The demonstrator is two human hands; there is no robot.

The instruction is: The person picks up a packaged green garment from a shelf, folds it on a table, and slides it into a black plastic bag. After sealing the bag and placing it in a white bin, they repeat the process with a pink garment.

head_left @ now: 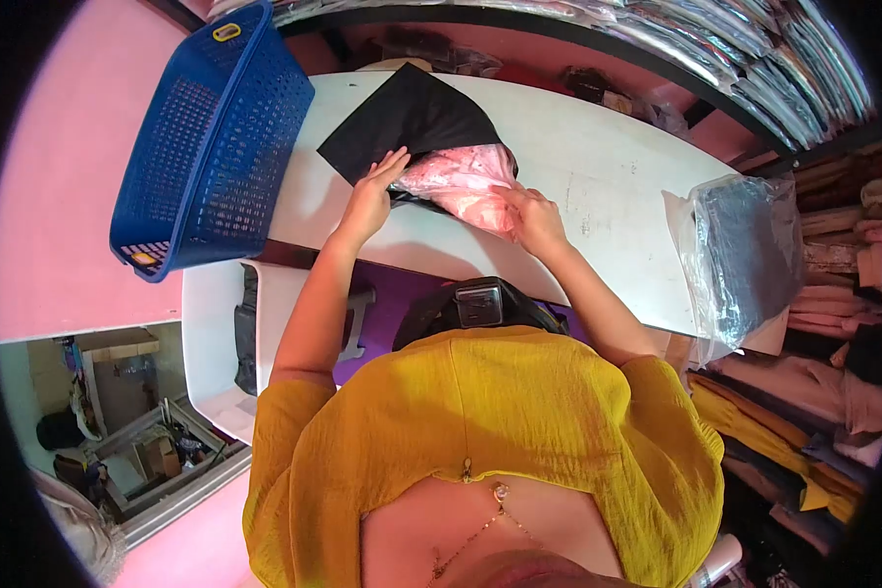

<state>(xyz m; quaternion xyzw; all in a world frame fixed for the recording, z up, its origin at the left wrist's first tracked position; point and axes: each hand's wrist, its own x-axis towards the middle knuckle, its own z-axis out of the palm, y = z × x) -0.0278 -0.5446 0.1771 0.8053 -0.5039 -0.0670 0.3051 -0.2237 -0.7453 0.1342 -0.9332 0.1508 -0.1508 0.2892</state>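
A black plastic mailing bag point(412, 110) lies on the white table, its mouth turned toward me. Partly inside it is a pink garment in clear plastic point(456, 181), with its near end sticking out. My left hand point(370, 199) holds the left edge of the bag's mouth, fingers lying along the black plastic and the thumb hidden. At the near right end of the pink packet, my right hand point(536, 221) is closed on it with bent fingers.
A blue plastic basket point(235, 147) stands at the table's left end. On the right end of the white table point(608, 186) lies a dark folded garment in clear plastic point(745, 250). Shelves of packed clothes point(755, 59) run along the back, with folded fabrics point(823, 284) at right.
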